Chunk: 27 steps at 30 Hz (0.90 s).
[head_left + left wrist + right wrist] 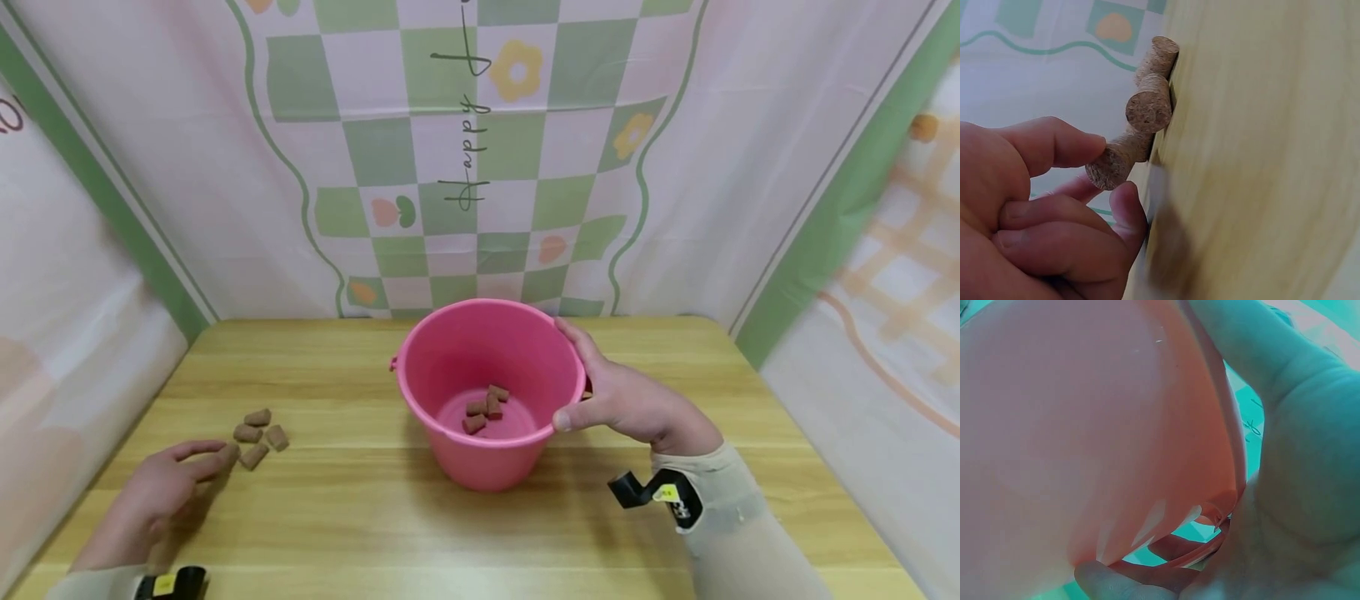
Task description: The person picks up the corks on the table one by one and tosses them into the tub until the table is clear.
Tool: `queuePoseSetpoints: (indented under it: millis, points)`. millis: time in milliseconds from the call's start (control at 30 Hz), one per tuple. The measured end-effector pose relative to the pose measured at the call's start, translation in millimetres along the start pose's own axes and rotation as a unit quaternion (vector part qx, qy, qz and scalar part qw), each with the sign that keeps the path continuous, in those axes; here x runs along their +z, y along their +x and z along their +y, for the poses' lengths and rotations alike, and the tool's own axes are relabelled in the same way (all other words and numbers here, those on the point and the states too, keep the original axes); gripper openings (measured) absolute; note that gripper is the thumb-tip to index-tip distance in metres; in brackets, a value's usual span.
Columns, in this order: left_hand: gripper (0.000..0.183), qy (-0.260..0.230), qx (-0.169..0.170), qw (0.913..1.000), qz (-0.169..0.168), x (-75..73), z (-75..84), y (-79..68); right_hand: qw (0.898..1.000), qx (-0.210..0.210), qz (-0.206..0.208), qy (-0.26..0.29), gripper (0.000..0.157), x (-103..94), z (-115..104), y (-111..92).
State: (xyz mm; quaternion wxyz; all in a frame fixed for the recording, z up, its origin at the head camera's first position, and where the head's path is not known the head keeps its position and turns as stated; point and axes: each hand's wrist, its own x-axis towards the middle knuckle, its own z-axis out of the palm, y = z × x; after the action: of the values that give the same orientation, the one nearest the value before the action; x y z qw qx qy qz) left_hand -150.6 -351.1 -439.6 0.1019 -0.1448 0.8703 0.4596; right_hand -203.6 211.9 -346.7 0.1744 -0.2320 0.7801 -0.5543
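Observation:
My left hand (168,483) pinches a cork (1110,167) between its fingertips, low over the left of the table. Several other corks (253,455) lie loosely grouped just past those fingertips; in the left wrist view two standing out behind are a nearer cork (1149,105) and a farther cork (1161,55). At the middle of the table stands a pink bucket (480,462), its mouth turned up toward me. Inside, a few brown corks (493,407) rest on its bottom. My right hand (626,400) grips the bucket's right rim, thumb in front and fingers round the far side.
The wooden table (345,525) ends at a hanging curtain (270,250) with green checks at the back. More patterned cloth (885,333) hangs along the right and left sides. A small handle lug (393,364) sticks out from the bucket's left rim.

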Motion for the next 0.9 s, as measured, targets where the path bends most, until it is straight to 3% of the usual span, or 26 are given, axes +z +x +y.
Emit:
queuePoseSetpoints:
  millis: [300,600,900]
  points:
    - [0.062,-0.094,-0.005,0.9955,-0.01,1.3,-0.8,-0.2,1.0,-0.001,-0.002,0.004,0.118,0.6,0.3,1.5]
    - [0.054,-0.128,0.022,0.9914,-0.014,1.3,-3.2,0.9,1.0,-0.003,-0.004,0.003,0.118,0.7,0.2,1.2]
    - [0.012,-0.194,0.018,0.9806,-0.022,-4.9,-2.4,2.1,1.0,-0.005,-0.005,0.013,0.118,0.5,0.1,0.2]
